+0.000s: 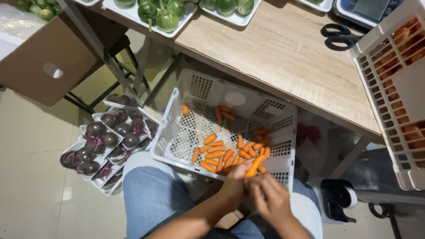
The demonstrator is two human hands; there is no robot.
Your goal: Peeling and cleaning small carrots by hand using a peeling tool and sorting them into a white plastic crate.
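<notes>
A white plastic crate (177,146) rests tilted on my lap, with several small carrots (221,152) lying on its mesh floor. At the crate's near rim my left hand (233,183) pinches one orange carrot (255,165) between thumb and fingers. My right hand (271,198) is just beside it, fingers curled, touching the lower end of the same carrot. My knees in blue jeans (152,194) show under the crate.
A wooden table (283,48) stands ahead with trays of green round vegetables (166,17), black scissors (338,36) and a second white crate of carrots (398,88). Wrapped trays of dark purple fruit (106,141) lie on the floor left. A cardboard box (48,62) is far left.
</notes>
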